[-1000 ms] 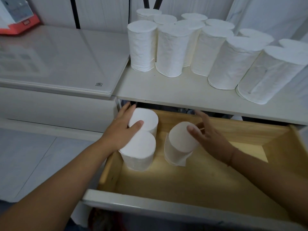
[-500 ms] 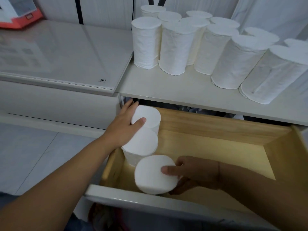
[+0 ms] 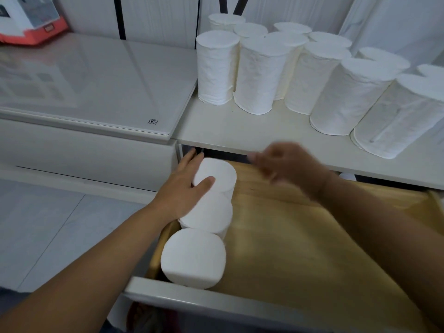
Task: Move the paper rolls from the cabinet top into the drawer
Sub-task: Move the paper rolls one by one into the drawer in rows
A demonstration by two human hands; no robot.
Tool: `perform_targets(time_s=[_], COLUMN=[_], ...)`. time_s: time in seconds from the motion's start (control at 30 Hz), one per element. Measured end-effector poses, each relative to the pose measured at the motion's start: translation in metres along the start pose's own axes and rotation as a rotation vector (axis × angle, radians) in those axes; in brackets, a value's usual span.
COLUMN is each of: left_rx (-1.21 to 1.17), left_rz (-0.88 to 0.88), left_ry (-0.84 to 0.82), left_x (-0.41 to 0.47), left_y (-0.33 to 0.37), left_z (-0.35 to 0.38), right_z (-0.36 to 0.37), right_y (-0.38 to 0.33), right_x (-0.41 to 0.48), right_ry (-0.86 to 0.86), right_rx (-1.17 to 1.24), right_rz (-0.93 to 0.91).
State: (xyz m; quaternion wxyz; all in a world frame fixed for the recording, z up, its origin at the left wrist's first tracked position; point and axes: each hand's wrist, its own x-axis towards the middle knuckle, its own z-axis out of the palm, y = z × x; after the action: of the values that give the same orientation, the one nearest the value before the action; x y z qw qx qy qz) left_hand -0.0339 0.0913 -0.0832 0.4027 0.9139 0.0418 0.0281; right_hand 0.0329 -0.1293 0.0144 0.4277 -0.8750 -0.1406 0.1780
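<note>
Three white paper rolls stand in a row along the left wall of the open wooden drawer [image 3: 300,236]: a back roll [image 3: 217,173], a middle roll [image 3: 209,215] and a front roll [image 3: 193,254]. My left hand [image 3: 185,186] rests against the back and middle rolls, thumb on top of the back one. My right hand [image 3: 286,164] is blurred, empty, fingers apart, in the air above the drawer's back edge. Several more upright paper rolls [image 3: 262,75] crowd the white cabinet top [image 3: 228,131].
A lower white unit with a glass top [image 3: 91,87] adjoins the cabinet on the left, with a red and white box [image 3: 28,22] at its far corner. The drawer's white front panel [image 3: 216,301] lies nearest me. Pale floor tiles [image 3: 48,231] show at the left.
My right hand set a roll down at the drawer's front left, let go, and has risen toward the cabinet top. My left hand stays against the two back rolls.
</note>
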Motion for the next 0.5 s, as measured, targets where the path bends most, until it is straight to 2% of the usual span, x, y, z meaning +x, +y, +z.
perform_targets(time_s=[0.07, 0.13, 0.3, 0.5], left_rx=[-0.007, 0.000, -0.004, 0.016], left_rz=[0.002, 0.001, -0.009, -0.005], left_ry=[-0.003, -0.007, -0.014, -0.010], left_x=[0.001, 0.002, 0.002, 0.001], left_y=[0.000, 0.000, 0.000, 0.001], left_z=[0.000, 0.000, 0.000, 0.000], right_z=[-0.023, -0.033, -0.029, -0.021], right_y=[-0.008, -0.013, -0.020, -0.027], right_x=[0.031, 0.062, 0.127, 0.165], right_ry=[0.309, 0.440, 0.544, 0.647], right_rx=[0.083, 0.169, 0.210, 0.186], right_rz=[-0.095, -0.135, -0.133, -0.111])
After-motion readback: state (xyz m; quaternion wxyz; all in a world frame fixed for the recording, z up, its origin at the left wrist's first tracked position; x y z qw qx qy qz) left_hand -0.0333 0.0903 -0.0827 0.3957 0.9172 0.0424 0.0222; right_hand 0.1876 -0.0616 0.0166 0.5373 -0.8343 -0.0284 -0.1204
